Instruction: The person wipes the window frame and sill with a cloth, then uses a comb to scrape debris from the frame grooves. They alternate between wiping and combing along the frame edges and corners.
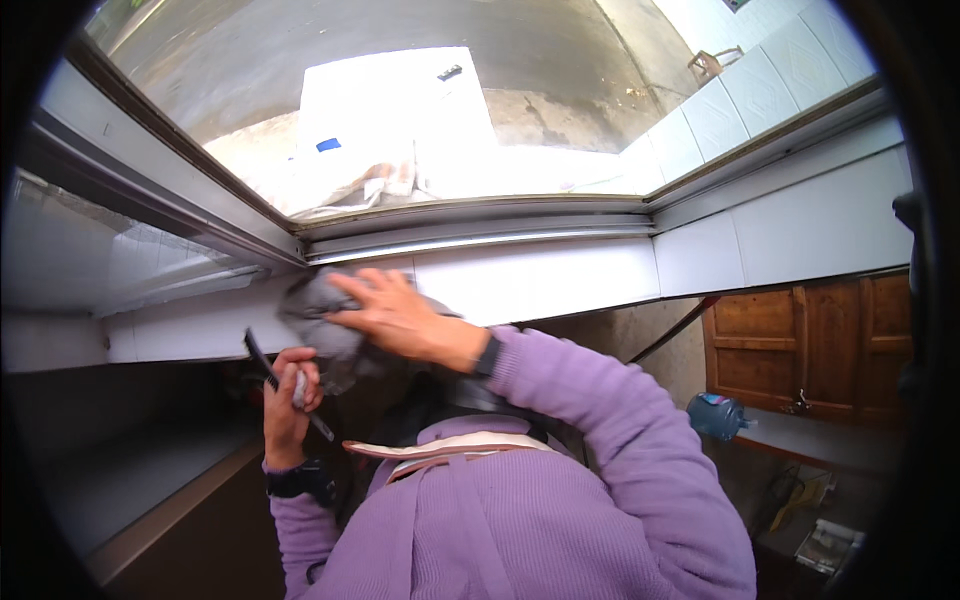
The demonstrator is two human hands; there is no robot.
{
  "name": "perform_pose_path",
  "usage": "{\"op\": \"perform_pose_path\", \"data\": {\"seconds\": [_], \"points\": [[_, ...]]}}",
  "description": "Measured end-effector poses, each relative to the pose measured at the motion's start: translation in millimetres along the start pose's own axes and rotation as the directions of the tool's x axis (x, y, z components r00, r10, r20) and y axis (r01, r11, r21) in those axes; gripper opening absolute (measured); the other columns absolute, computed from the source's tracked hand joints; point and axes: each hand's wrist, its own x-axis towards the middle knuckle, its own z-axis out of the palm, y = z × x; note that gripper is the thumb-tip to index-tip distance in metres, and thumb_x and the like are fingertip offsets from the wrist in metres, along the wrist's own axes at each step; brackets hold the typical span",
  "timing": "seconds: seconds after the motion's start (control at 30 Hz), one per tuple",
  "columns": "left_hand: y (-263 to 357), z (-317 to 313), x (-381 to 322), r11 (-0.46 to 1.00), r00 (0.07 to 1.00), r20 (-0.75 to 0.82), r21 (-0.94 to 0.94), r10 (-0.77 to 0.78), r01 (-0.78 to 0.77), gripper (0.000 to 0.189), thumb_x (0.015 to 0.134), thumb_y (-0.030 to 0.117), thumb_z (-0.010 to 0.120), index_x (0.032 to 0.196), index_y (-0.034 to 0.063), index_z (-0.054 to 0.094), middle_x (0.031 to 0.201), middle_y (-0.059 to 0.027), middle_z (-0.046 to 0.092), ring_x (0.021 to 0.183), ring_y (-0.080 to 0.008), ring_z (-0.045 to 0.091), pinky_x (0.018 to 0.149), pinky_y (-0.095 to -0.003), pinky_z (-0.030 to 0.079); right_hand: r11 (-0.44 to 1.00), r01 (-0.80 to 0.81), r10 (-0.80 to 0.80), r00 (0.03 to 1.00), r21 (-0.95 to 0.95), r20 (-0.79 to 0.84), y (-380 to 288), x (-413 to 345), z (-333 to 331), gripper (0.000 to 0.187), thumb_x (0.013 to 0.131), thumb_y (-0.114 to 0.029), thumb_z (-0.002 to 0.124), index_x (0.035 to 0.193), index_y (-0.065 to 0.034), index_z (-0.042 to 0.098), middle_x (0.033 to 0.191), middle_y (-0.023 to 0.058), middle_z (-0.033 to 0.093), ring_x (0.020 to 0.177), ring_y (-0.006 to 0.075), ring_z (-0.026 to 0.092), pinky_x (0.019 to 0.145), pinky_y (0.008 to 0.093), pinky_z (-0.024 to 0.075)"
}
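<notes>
My left hand (289, 401) is closed around a slim black brush (257, 349) with short dark bristles. The brush slants down to the right, its tail end sticking out below the fingers. A small whitish thing (300, 390) also sits in that hand; I cannot tell what it is. My right hand (394, 315) presses on a crumpled grey cloth (341, 349) with its fingers spread over it. Partly blurred, the cloth lies over the white tiled sill (525, 277) and hangs past its front edge, near the left corner of the window opening.
A metal window track (480, 236) runs behind the sill, with a sliding glass pane (172, 247) at the left. Outside stands a white surface (390, 97) carrying a small dark object (450, 73). At the right are a water jug (716, 416) and wooden doors (795, 349).
</notes>
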Motion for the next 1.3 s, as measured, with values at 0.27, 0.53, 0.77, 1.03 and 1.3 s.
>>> {"op": "perform_pose_path", "data": {"seconds": [0.27, 0.53, 0.77, 1.03, 1.3], "points": [[26, 16, -8, 1.000, 0.999, -0.040, 0.002, -0.028, 0.028, 0.050, 0.111, 0.042, 0.033, 0.127, 0.0021, 0.058, 0.102, -0.0076, 0.064, 0.080, -0.0121, 0.057, 0.073, -0.0263, 0.048, 0.953, 0.106, -0.025, 0.962, 0.285, -0.272, -25, 40, 10, 0.055, 0.072, -0.012, 0.080, 0.125, -0.0139, 0.067, 0.135, 0.0216, 0.055, 0.121, 0.0383, 0.056, 0.097, 0.0475, 0.0458], [22, 71, 31, 0.763, 0.947, 0.211, 0.562, 0.241, -0.319, 0.043, 0.108, 0.034, 0.034, 0.121, 0.0043, 0.061, 0.096, -0.0028, 0.054, 0.086, -0.0105, 0.050, 0.079, -0.0258, 0.040, 0.744, -0.317, 0.521, 0.826, 0.588, -0.215, -9, -71, -71, 0.016, 0.093, -0.008, 0.071, 0.108, -0.0039, 0.069, 0.099, 0.0098, 0.068, 0.086, 0.0180, 0.068, 0.072, 0.0280, 0.0563], [37, 77, 53, 0.772, 0.914, -0.020, 0.544, 0.405, -0.330, 0.029, 0.106, 0.019, 0.040, 0.113, 0.0033, 0.064, 0.090, -0.0030, 0.059, 0.084, -0.0105, 0.052, 0.076, -0.0260, 0.041, 0.664, -0.395, 0.689, -0.009, 0.635, -0.725, 109, -197, -169, 0.038, 0.101, -0.007, 0.061, 0.137, 0.0024, 0.052, 0.125, 0.0131, 0.061, 0.111, 0.0198, 0.062, 0.090, 0.0308, 0.0550], [-8, 93, 76, 0.724, 0.912, -0.044, 0.625, 0.408, -0.293, 0.025, 0.107, 0.021, 0.046, 0.112, 0.0034, 0.063, 0.091, -0.0024, 0.060, 0.081, -0.0075, 0.050, 0.072, -0.0235, 0.041, 0.663, -0.644, 0.591, 0.136, 0.382, -0.796, 127, -232, -198, 0.058, 0.096, 0.000, 0.061, 0.150, 0.0032, 0.038, 0.148, 0.0215, 0.045, 0.135, 0.0322, 0.050, 0.109, 0.0426, 0.0457], [-8, 105, 82, 0.458, 0.536, -0.263, 0.847, 0.802, -0.269, 0.009, 0.100, 0.007, 0.060, 0.106, 0.0033, 0.064, 0.090, -0.0010, 0.059, 0.082, -0.0091, 0.054, 0.078, -0.0259, 0.045, 0.796, -0.516, 0.500, 0.267, 0.316, -0.824, 155, -232, -218, 0.062, 0.098, -0.002, 0.061, 0.154, 0.0006, 0.035, 0.158, 0.0180, 0.039, 0.141, 0.0293, 0.044, 0.114, 0.0428, 0.0393]]}}
